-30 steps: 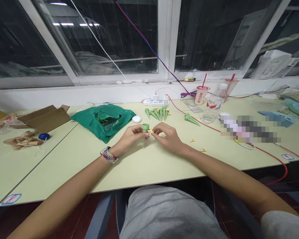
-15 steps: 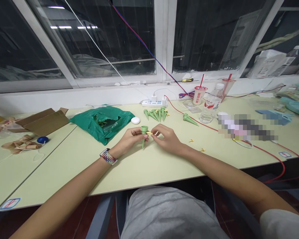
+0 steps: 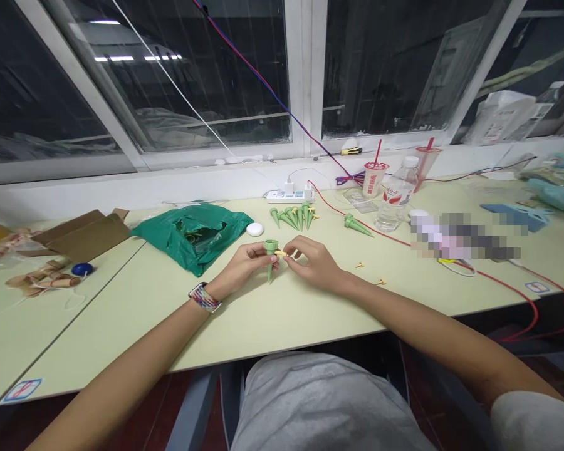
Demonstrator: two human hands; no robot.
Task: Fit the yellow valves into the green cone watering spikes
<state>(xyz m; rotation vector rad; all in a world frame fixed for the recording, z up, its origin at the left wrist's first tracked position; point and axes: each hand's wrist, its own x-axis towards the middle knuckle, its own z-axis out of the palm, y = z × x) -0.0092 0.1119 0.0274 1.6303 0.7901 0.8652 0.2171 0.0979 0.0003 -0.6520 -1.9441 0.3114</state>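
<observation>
Green plastic spike, tapered with a cup-shaped head, is held upright and tip-down over the pale laminate table, directly in front of the person. The left hand is closed around its upper body, fingers curled. The right hand pinches a small yellow plastic peg between thumb and forefinger, pressed up to the side of the head. The fingers hide the contact, so seating cannot be confirmed.

Risks, as judged: a weak pinch could release the peg, which is small enough to roll and be lost. Loose yellow pegs already lie right of the hands, unsecured. Off-line pressure could twist the spike in the left hand or flex its narrow tip. A thin red cable crosses the table beyond the right forearm; a wide arm movement could catch it and disturb the nearby parts. A row of matching green spikes sits close to a white power strip, also exposed to a knock.
</observation>
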